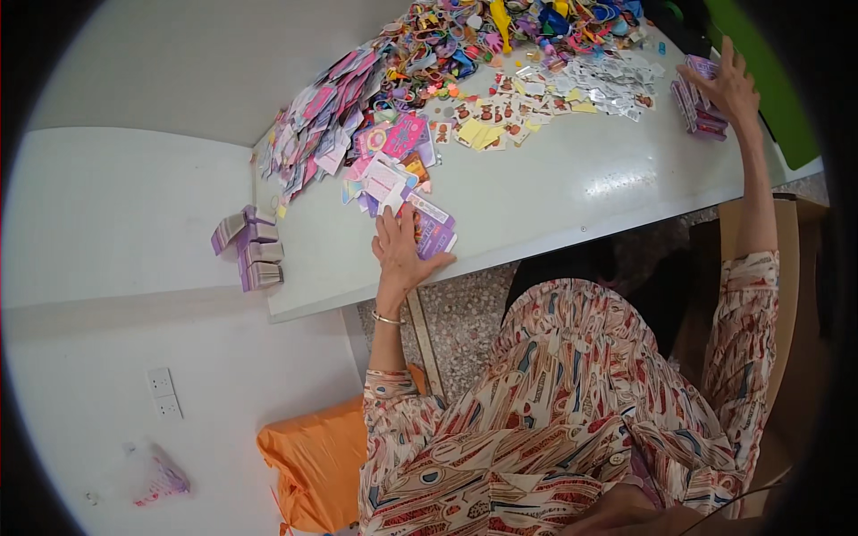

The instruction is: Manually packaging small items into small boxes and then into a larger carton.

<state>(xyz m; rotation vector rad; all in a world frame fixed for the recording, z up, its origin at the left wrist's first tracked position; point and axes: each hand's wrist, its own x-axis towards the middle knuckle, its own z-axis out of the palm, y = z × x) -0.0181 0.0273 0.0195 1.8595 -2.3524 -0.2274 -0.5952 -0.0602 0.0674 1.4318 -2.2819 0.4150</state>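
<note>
Left fingers (407, 221) on flat carton (435, 236), right hand (736, 94) on stacked packs (706, 123)

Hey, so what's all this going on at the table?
A person's left hand is on a flat purple carton near the table's close edge, while the right hand is at a stack of purple boxes on the far right. Colourful trinkets are heaped at the back, behind scattered small cards.
</note>
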